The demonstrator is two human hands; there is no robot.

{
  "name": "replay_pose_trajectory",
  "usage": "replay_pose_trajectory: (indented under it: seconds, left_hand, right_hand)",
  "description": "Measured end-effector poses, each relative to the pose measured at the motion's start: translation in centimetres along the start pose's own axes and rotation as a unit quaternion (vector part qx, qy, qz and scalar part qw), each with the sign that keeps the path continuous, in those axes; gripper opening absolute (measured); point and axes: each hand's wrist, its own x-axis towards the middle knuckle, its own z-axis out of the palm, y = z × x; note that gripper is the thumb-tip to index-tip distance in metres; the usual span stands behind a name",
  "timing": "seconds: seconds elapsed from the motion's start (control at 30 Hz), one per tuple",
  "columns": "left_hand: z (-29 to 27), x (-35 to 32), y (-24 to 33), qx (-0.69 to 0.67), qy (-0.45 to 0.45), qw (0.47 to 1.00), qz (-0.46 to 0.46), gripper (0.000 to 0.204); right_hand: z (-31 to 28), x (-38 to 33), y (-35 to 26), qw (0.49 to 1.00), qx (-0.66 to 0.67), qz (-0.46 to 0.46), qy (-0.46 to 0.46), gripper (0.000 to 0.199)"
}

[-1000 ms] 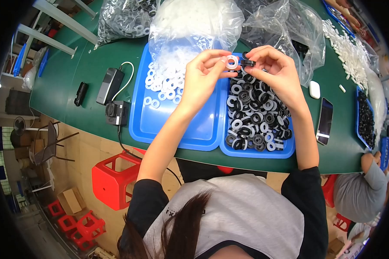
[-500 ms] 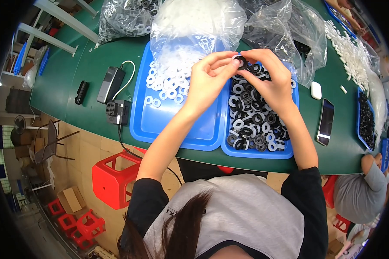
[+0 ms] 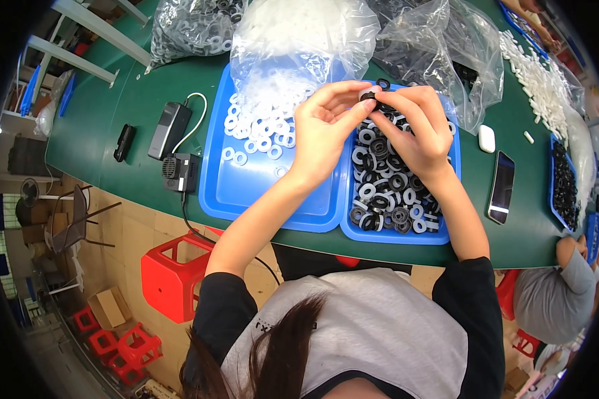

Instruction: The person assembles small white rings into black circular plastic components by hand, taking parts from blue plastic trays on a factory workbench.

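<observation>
Green tabletop strip point(image 3: 474, 169) separates phone point(image 3: 501, 187) from blue tray point(image 3: 396, 237) beneath right hand point(image 3: 416, 126).

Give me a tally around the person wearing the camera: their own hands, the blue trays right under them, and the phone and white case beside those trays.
Hands, left hand and right hand: 2
Blue trays, left tray and right tray: 2
Phone: 1
White case: 1
Total: 6
</observation>
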Motion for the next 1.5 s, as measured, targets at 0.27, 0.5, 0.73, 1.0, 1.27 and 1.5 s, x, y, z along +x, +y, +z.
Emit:
replay_pose_trajectory:
  seconds: [0.27,0.5,0.73,1.0,1.27,1.5]
  left_hand:
    - [0.0,-0.3,-0.6,-0.020,-0.015,1.000,0.007,0.025]
    - [0.3,-0.8,-0.8,-0.046,-0.010,0.997,0.063,0.027]
    - [0.2,-0.7,-0.7,-0.037,-0.015,0.999,0.036,0.026]
    - [0.1,-0.8,-0.3,0.033,-0.034,0.995,0.083,0.022]
    - [0.0,-0.3,-1.0,0.152,-0.019,0.983,0.097,0.018]
    - [-2.1,0.4,-1.2,0.503,-0.170,0.834,0.146,0.016]
  right_hand:
    - [0.0,-0.1,0.0,0.998,0.010,-0.050,0.024,0.035]
    - [-0.4,0.3,-0.3,0.995,-0.020,-0.091,0.041,0.031]
    - [-0.3,0.1,-0.1,0.993,-0.025,-0.108,0.050,0.029]
    - [-0.2,0.3,-0.1,0.990,-0.014,-0.128,0.050,0.030]
    - [-0.4,-0.1,1.1,0.990,-0.037,-0.132,-0.015,0.032]
    - [-2.4,-0.7,6.5,0.972,-0.029,0.182,-0.145,0.028]
